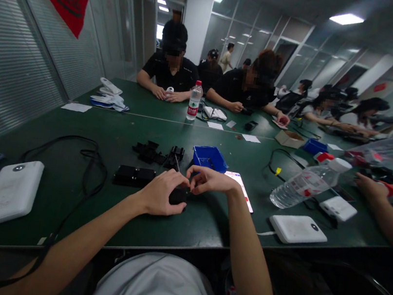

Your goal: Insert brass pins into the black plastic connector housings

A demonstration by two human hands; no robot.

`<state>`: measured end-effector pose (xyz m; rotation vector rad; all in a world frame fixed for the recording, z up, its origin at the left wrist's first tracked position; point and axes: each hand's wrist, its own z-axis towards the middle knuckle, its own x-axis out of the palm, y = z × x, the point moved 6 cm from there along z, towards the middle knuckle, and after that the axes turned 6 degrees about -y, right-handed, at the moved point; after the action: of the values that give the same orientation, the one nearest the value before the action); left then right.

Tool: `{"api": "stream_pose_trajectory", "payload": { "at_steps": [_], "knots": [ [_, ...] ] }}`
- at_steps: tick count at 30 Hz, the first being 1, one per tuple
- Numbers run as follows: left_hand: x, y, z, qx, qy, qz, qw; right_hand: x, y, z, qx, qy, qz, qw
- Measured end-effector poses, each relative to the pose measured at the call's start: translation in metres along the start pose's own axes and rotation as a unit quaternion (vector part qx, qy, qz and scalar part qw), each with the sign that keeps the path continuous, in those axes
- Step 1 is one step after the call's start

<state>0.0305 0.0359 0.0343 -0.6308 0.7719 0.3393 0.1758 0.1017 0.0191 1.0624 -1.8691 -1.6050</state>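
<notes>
My left hand is wrapped round a small black part on the green table, thumb on its near side. Over the same part, my right hand has its thumb and index finger pinched together at the part's far edge. Whatever those fingertips hold is too small to make out. A black case-like piece lies just left of my left hand. Beyond my hands are loose black plastic parts and a blue tray with small dark bits in it. A thin shiny rod shows just beyond my left fingers.
White power banks lie at left and right, with a black cable at left. A phone is beside my right wrist. A tilted water bottle is at right, near a co-worker's hand. Two people sit opposite.
</notes>
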Motion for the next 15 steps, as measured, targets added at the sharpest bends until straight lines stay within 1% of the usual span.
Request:
{"api": "stream_pose_trajectory", "payload": {
  "at_steps": [3, 6, 10, 15],
  "knots": [
    [0.004, 0.0, -0.001, -0.002, 0.021, 0.012, 1.0, 0.001, -0.007, 0.001, 0.027, 0.011, 0.011, 1.0],
    [0.006, 0.0, -0.001, -0.013, 0.031, 0.017, 0.999, 0.003, -0.011, 0.002, 0.03, 0.024, 0.01, 0.999],
    [0.009, 0.003, -0.001, -0.029, 0.03, 0.017, 0.999, 0.006, -0.015, 0.004, 0.033, 0.038, 0.0, 0.999],
    [0.011, 0.006, -0.001, -0.04, 0.022, 0.007, 0.999, 0.008, -0.018, 0.006, 0.035, 0.042, -0.01, 0.998]
  ]
}}
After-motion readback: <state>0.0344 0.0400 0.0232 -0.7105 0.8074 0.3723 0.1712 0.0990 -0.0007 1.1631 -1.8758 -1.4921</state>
